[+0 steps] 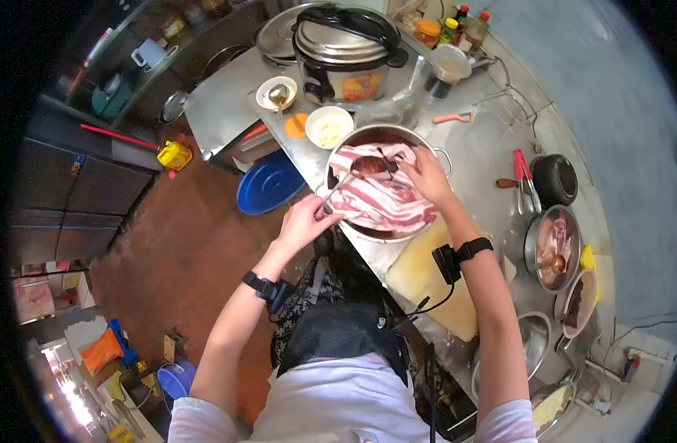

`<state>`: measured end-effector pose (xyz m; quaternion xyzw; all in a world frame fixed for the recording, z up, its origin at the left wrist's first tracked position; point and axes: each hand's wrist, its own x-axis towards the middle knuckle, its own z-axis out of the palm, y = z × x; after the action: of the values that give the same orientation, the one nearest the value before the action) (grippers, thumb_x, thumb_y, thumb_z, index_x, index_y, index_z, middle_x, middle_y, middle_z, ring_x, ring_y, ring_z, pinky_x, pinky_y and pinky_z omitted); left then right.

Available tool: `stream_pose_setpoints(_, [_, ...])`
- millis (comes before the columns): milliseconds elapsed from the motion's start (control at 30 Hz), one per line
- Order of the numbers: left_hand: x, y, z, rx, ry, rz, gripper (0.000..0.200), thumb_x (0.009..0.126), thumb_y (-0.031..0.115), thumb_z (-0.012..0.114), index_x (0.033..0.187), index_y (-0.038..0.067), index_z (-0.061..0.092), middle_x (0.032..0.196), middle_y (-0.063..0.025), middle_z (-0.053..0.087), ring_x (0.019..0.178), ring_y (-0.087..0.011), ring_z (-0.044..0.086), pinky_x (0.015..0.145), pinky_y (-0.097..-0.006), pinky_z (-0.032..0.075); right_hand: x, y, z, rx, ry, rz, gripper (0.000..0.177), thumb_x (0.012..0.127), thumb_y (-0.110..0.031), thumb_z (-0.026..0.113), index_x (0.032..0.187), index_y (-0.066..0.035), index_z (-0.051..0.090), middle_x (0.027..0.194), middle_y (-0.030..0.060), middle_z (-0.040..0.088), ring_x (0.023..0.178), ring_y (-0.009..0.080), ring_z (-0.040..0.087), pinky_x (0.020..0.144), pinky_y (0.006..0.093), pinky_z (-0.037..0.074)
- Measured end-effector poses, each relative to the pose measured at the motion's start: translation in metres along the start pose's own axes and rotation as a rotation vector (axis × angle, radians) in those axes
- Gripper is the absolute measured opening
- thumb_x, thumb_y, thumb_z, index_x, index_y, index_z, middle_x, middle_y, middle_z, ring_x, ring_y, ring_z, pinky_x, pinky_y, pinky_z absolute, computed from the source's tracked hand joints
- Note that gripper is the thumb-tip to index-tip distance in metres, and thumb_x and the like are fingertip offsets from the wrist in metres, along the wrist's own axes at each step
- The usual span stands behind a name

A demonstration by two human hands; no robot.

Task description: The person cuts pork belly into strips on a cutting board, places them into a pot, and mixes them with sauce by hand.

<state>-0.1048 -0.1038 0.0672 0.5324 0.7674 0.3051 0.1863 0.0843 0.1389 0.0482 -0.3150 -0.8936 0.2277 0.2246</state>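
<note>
Round steel pot (386, 130) holding streaky pink pork slabs (386, 203), left hand (307, 220) gripping a long metal spoon (346, 181), right hand (427, 176) resting open-fingered on the pork slabs

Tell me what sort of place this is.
Most likely a working kitchen, perhaps a small eatery's: a stainless steel counter, a large rice cooker, and a pot of raw pork belly, over which the left hand holds a ladle.

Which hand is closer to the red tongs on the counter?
Right. The right hand rests on the meat at the side of the pot facing the red tongs; the left hand holds a spoon handle at the opposite rim.
</note>
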Motion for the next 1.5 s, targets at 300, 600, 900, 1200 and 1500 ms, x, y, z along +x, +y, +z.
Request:
stream_pose_setpoints(300, [0.015,-0.026,0.005,-0.058,-0.077,0.040,0.053,0.067,0.046,0.076,0.061,0.003,0.045,0.062,-0.0076,0.044,0.054,-0.0241,0.050,0.051,-0.0352,0.043,0.065,0.021,0.040,0.193,-0.377,0.312,0.069,0.075,-0.059,0.057,0.099,0.005,0.061,0.088,0.0244,0.062,0.090,0.0337,0.061,0.079,0.0378,0.046])
stream_pose_setpoints(600, [0.020,-0.024,0.008,-0.174,-0.139,0.041,0.038,0.073,0.038,0.072,0.076,0.005,0.055,0.064,-0.0066,0.049,0.054,-0.0247,0.055,0.049,-0.0359,0.047,0.112,0.012,0.034,0.377,-1.085,0.712,0.059,0.078,-0.061,0.055,0.070,-0.003,0.063,0.054,0.0034,0.053,0.048,0.0107,0.046,0.046,0.0260,0.037])
stream_pose_setpoints(900, [0.017,-0.020,0.012,-0.244,-0.053,0.072,0.038,0.070,0.033,0.077,0.083,0.001,0.060,0.060,-0.0054,0.044,0.049,-0.0186,0.047,0.046,-0.0323,0.042,0.061,-0.036,-0.025,0.646,-0.815,0.538,0.021,0.082,-0.021,0.065,0.074,-0.005,0.053,0.060,-0.0029,0.046,0.056,0.0041,0.043,0.047,0.0233,0.035])
stream_pose_setpoints(1200, [0.019,-0.015,0.004,-0.117,-0.137,0.020,0.040,0.070,0.036,0.075,0.080,0.001,0.058,0.062,-0.0095,0.049,0.055,-0.0278,0.053,0.053,-0.0378,0.045,-0.022,-0.046,-0.026,0.294,-0.447,0.040,0.036,0.078,-0.030,0.067,0.079,0.000,0.047,0.077,0.0160,0.049,0.069,0.0314,0.052,0.062,0.0372,0.041])
stream_pose_setpoints(1500, [0.026,-0.008,0.009,0.031,-0.189,-0.061,0.033,0.070,0.033,0.072,0.076,0.004,0.056,0.066,-0.0121,0.059,0.065,-0.0319,0.061,0.056,-0.0419,0.047,-0.049,-0.078,-0.031,-0.024,-0.442,-0.086,0.033,0.075,-0.033,0.065,0.087,-0.004,0.055,0.088,0.0155,0.051,0.072,0.0341,0.058,0.065,0.0425,0.047])
